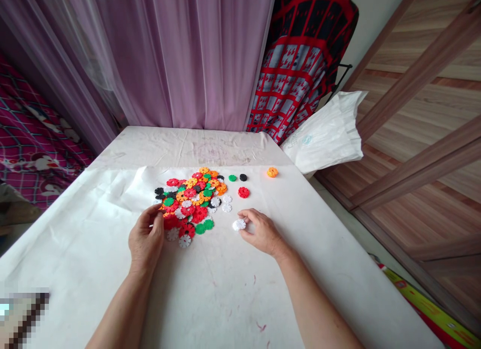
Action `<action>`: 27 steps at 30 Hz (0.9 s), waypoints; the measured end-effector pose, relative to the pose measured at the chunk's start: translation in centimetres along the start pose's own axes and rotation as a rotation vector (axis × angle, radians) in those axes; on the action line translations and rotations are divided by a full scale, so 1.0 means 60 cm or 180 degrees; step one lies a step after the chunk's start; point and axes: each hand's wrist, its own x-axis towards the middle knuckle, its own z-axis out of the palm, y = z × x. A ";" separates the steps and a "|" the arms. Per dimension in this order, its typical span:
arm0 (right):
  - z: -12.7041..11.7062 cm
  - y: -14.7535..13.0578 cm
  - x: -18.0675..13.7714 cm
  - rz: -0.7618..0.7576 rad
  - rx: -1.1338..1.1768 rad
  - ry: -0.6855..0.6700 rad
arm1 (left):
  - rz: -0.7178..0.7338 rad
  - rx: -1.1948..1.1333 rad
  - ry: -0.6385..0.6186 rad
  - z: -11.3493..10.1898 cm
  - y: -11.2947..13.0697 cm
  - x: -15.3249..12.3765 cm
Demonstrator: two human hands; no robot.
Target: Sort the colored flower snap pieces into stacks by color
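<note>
A heap of small plastic snowflake discs [191, 201] in red, orange, green, white and black lies on the white cloth-covered table [210, 299]. My left hand [146, 238] rests at the heap's near left edge, fingers curled and touching the discs there. My right hand [262, 232] lies to the right of the heap, fingertips pinched on a white disc [239, 224] that sits on the cloth. Set apart to the right are a red disc [243, 192], a green disc [232, 178], a black disc [243, 177] and an orange disc [272, 172].
Purple curtains [180, 53] hang behind the table. A red, black and white patterned cloth [300, 63] hangs at the back right, with a white bag [326, 136] beside the table's far right corner. Wooden floor lies to the right, a pink patterned bed cover [33, 148] to the left.
</note>
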 end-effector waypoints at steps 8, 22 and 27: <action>-0.022 0.007 -0.005 0.0465 -0.0542 -0.0266 | 0.0142 -0.0003 0.0067 0.001 -0.005 0.001; -0.013 -0.006 -0.004 0.0510 -0.0348 -0.0268 | 0.0179 -0.0130 0.0039 0.003 -0.013 0.003; 0.002 -0.010 -0.001 0.0455 -0.0253 -0.0088 | 0.0130 -0.0123 0.0047 0.003 -0.008 0.002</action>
